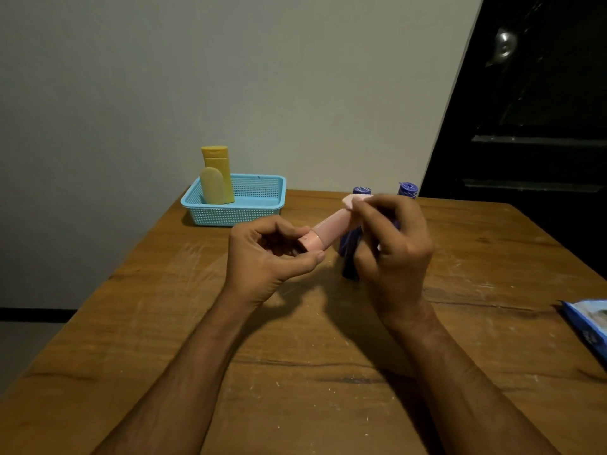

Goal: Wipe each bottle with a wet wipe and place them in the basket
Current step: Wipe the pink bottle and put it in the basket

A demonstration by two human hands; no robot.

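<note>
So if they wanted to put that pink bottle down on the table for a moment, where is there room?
Bare wood lies near the left edge, in front of the perforated blue plastic basket, and in the near middle between the forearms. Crowded: behind the right hand, where two dark blue bottles stand; a blue wipes packet occupies the right edge.

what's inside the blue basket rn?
Two yellow bottles stand at the left end of the blue basket: a tall one behind, a shorter pale one in front. Their bases are hidden by the near wall.
</note>
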